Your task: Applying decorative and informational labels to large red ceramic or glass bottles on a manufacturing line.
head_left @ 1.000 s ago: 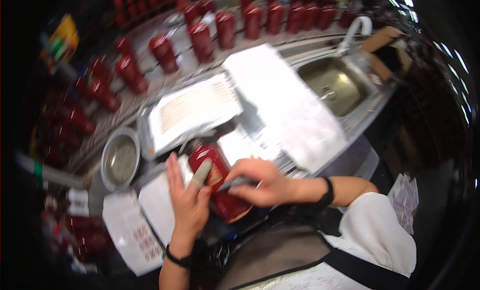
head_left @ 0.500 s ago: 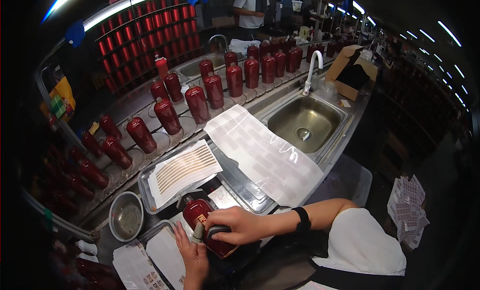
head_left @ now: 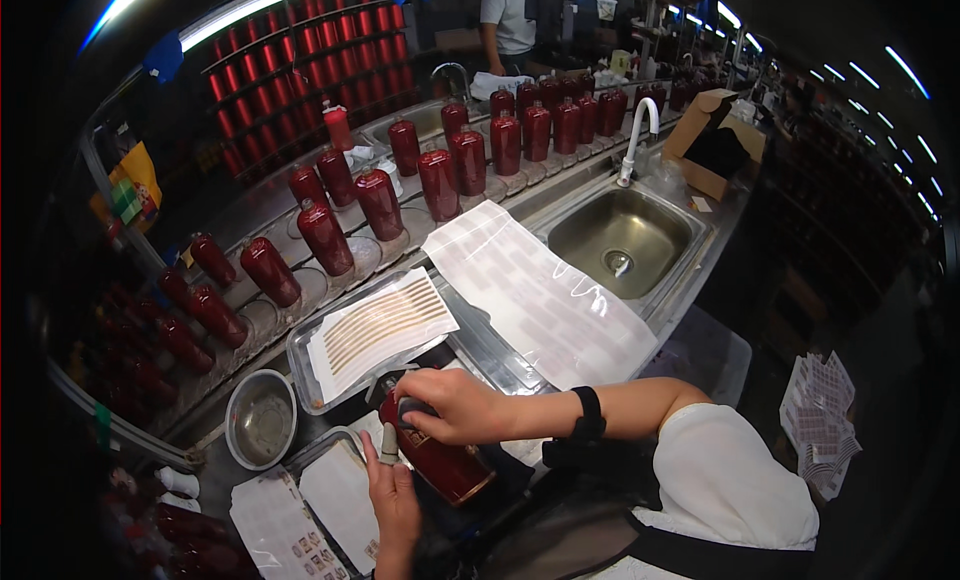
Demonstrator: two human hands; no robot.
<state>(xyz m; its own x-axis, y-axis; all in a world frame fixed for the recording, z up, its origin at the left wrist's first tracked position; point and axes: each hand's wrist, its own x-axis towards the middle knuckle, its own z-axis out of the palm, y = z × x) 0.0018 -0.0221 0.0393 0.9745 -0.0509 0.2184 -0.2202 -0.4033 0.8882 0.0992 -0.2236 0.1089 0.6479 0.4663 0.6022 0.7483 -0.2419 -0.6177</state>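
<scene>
At lower centre, the left hand (head_left: pixel 393 495) holds its fingers straight alongside a slanted red bottle (head_left: pixel 447 467); the right hand (head_left: pixel 462 405) curls around a dark tool (head_left: pixel 414 411) over the bottle's upper part. Beyond, left of centre, a striped sheet (head_left: pixel 385 325) lies in a tray (head_left: pixel 302 382); farther up, more red bottles (head_left: pixel 440 187) stand in rows.

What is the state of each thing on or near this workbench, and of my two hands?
Red bottle: lying on its side
Dark tool: held at the red bottle
Right hand: closed on the dark tool
Left hand: fingers extended, beside the red bottle
Other bottles: standing upright
Striped sheet: lying in a tray
Faucet: no running water visible
Cardboard box: open
</scene>
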